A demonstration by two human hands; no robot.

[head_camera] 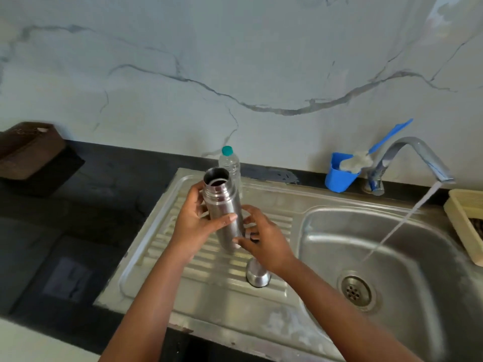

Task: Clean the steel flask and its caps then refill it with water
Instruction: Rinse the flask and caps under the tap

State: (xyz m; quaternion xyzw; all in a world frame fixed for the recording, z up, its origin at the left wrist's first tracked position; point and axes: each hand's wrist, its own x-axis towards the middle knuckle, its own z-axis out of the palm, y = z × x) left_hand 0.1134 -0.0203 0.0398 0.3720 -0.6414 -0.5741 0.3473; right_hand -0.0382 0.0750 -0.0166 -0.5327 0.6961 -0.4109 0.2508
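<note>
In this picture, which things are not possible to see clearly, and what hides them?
- Head view: the steel flask interior is too dark to show its contents.
- A small dark piece beside the right hand is mostly hidden by its fingers.
- The steel cap top is covered by the right wrist.
- The beige basket is cut off by the right edge.

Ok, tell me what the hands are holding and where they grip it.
The left hand grips the open steel flask around its middle; the right hand pinches its lower body.

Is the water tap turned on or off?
On. Water streams from the tap spout down into the sink basin, landing above the drain.
</note>
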